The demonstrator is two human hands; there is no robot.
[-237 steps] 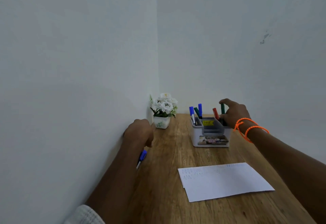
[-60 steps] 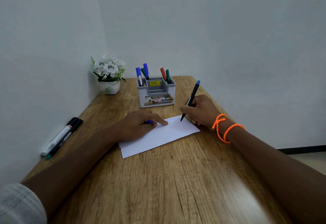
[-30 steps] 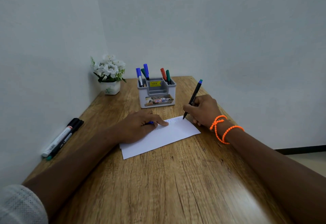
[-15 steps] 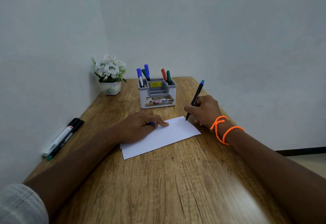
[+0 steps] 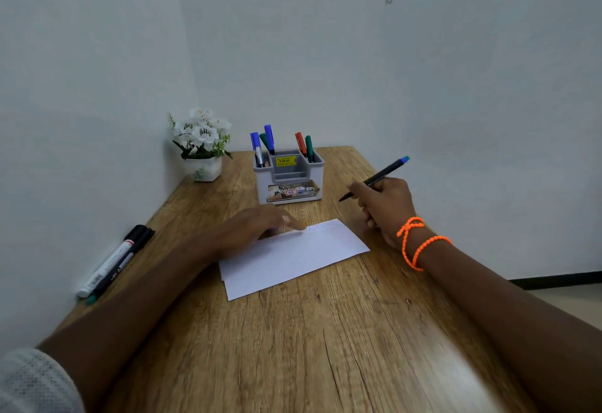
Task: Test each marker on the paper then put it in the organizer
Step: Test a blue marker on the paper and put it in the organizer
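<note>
Fingers of your right hand (image 5: 386, 206) are clenched around a slim black marker with a blue end cap (image 5: 374, 179), which is raised off the wooden surface (image 5: 325, 331) and tilted, tip pointing left and down toward the grey plastic organizer (image 5: 289, 175) without touching anything. Your wrist, ringed by orange beaded bracelets (image 5: 418, 243), sits just right of the white sheet of paper (image 5: 293, 258). Your left hand (image 5: 257, 228) lies palm down, fingers loosely extended onto the paper's far left edge; I cannot tell whether it grips anything. Blue, green and red markers stand in the organizer's back compartments. Two more markers (image 5: 114, 261) lie by the left wall, near a small white pot of white flowers (image 5: 202, 144).
</note>
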